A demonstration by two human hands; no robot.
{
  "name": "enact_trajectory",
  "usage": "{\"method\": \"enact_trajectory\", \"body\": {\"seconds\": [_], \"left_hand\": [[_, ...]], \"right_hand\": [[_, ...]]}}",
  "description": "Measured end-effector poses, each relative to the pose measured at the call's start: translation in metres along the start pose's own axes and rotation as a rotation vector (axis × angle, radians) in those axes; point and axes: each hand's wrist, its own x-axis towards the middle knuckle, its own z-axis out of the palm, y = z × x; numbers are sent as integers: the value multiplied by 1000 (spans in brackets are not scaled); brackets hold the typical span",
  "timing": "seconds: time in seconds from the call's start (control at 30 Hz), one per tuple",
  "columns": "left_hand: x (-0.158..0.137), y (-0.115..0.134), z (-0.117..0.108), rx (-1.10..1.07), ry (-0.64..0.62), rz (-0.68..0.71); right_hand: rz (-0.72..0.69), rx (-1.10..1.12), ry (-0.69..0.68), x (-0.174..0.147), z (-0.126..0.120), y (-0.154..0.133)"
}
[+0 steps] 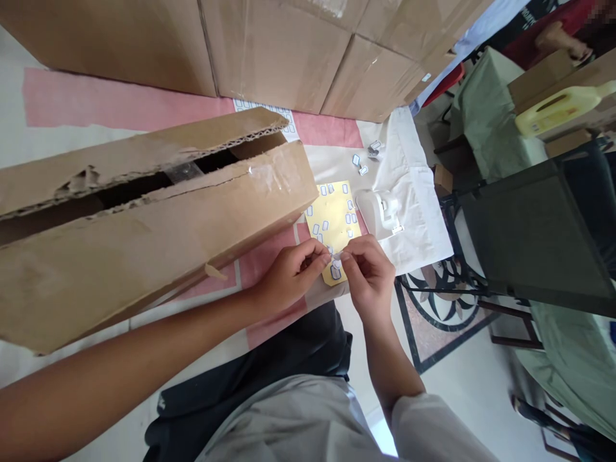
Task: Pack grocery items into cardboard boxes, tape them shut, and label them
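My left hand [301, 269] and my right hand [368, 273] are close together, thumb and fingertips pinched on each. Between the fingertips is a small white label [335, 256], mostly hidden by the fingers. Both hands hover over the near part of a yellow card [337, 221], which carries several small blue-edged white labels. Just right of the card, a white tape dispenser [380, 212] rests on the cloth. Farther back lie a few loose blue-edged labels [360, 165].
A long, torn-edged cardboard box [192, 224] lies left of the card. Larger taped cartons [279, 51] stand along the back. A dark chair [534, 231] is at right, with a yellow jug [558, 112] and another person's hand [565, 45] beyond.
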Motion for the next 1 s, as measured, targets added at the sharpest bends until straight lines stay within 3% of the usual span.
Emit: {"method": "enact_trajectory", "body": {"seconds": [1.0], "left_hand": [[0, 4, 0, 27, -7, -16]], "right_hand": [[54, -1, 30, 1, 1, 2]]}}
